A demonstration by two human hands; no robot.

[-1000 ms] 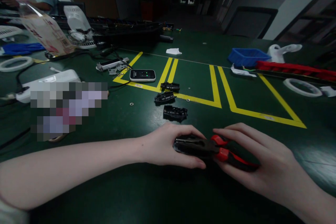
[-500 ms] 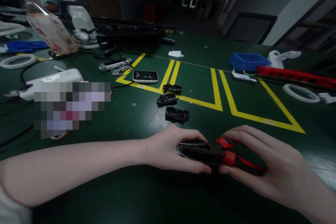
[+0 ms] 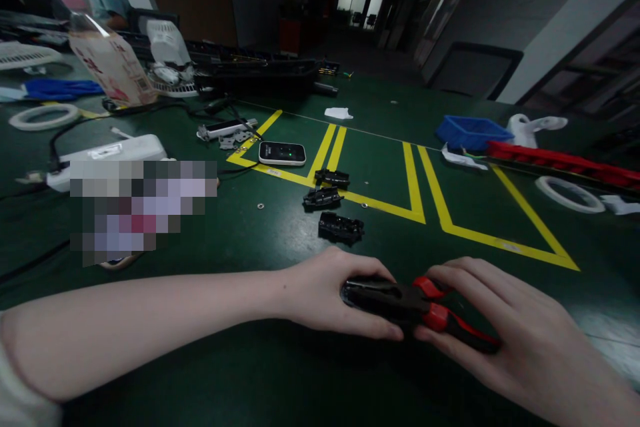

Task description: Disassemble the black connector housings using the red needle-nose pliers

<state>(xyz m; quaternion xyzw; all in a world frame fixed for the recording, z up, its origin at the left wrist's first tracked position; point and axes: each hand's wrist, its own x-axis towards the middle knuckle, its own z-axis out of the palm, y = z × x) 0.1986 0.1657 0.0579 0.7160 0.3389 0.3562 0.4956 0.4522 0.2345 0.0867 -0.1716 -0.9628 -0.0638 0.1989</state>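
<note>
Pliers work in hand, both my hands on it: my right hand [image 3: 505, 323] holds the red-and-black handles of the combination pliers [image 3: 407, 303], fingers on the far side, thumb on the near side. My left hand [image 3: 325, 297] is curled around the pliers' dark nose, thumb along the near edge; whether a part is tucked underneath, can't tell. Progress: I'd call it mid-step, tool gripped at both ends. Three black plastic parts [image 3: 341, 227] lie loose on the green table [image 3: 225, 380], beyond the pliers and to their left, no fingers on them; finished or waiting, can't tell, so what's left is unclear too. Pliers vs fingers: they lie between my two hands, nose towards the left palm, handles running into the right. Farther beyond the pliers: yellow tape outlines [image 3: 413, 180], and left of those, a small white-edged device [image 3: 281, 153] with a green light. Blue bin [image 3: 473, 132]: beyond the pliers, to their right.
</note>
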